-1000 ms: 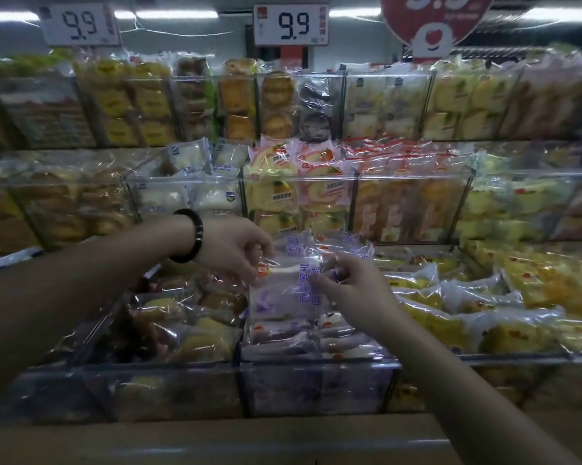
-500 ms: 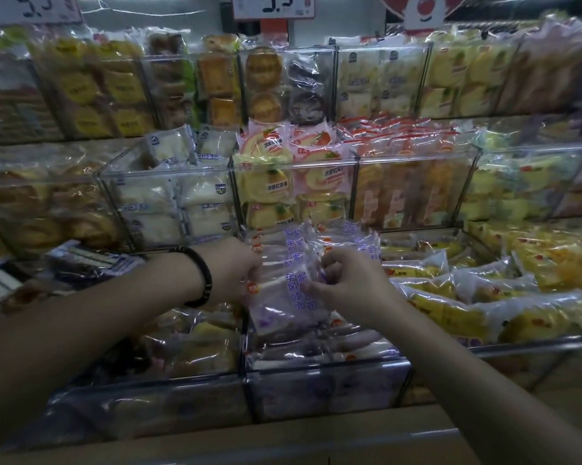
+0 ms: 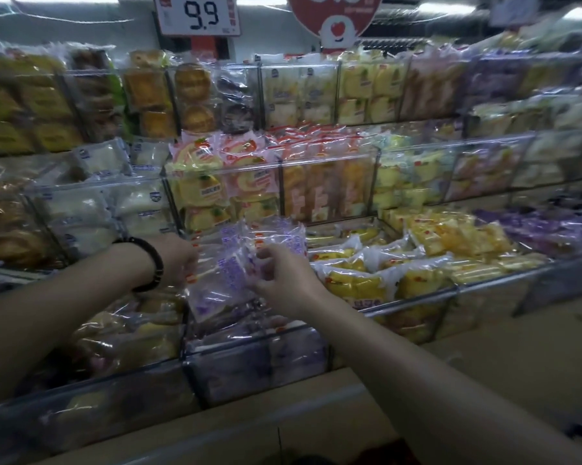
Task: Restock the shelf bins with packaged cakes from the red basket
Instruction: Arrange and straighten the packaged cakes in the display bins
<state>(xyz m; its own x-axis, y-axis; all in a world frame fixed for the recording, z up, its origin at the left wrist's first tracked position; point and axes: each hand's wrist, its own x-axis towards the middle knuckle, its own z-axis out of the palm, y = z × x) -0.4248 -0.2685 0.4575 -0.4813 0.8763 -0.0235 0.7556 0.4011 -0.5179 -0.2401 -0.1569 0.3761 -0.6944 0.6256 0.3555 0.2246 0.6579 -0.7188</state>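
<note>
A clear-wrapped cake pack with purple print (image 3: 220, 283) stands tilted over the front middle bin (image 3: 249, 367) of the lowest shelf row. My left hand (image 3: 178, 260), with a dark bead bracelet on its wrist, grips the pack's left edge. My right hand (image 3: 279, 276) pinches its right side near the top. More purple-print packs (image 3: 276, 236) stand just behind it, and others lie beneath it in the same bin. The red basket is not in view.
Clear bins rise in three tiers. Yellow cake packs (image 3: 360, 283) fill the bin to the right, brownish cakes (image 3: 125, 333) the bin to the left, white packs (image 3: 81, 209) the tier above. A 9.9 price sign (image 3: 200, 13) hangs overhead. The shelf's beige front ledge (image 3: 316, 407) runs below.
The view has swung to the right and tilted. Both hands stay on the purple-print pack, which has sunk a little lower towards the packs in the bin.
</note>
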